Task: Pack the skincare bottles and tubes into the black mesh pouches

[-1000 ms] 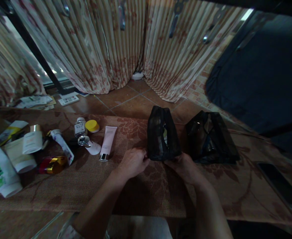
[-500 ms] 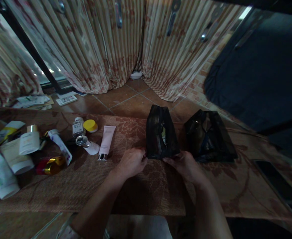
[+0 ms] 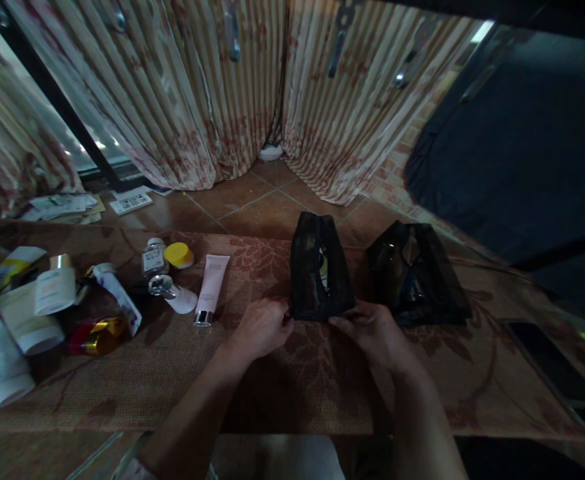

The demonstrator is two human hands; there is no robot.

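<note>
A black mesh pouch (image 3: 304, 267) stands on the patterned tablecloth in front of me, its top slit parted and something pale and yellowish showing inside. At its near left corner, my left hand (image 3: 265, 328) pinches the edge with closed fingers. The near right corner is between the thumb and fingers of my right hand (image 3: 372, 332). Just right of that hand sits a second black pouch (image 3: 435, 280), with dark, shiny contents I cannot make out. Left of my left hand lies a pale pink squeeze tube (image 3: 214, 283) with a silver cap.
A white bottle (image 3: 185, 300), a yellow-lidded jar (image 3: 178, 256) and a small clear bottle (image 3: 153, 259) stand left of the tube. Several tubes and bottles, including a red-and-gold one (image 3: 103, 335), crowd the far left. A phone (image 3: 555, 367) lies at right on the tablecloth (image 3: 172, 393).
Both hands keep their hold on the pouch's near corners. The whole view has shifted slightly; the objects on the table stay in place.
</note>
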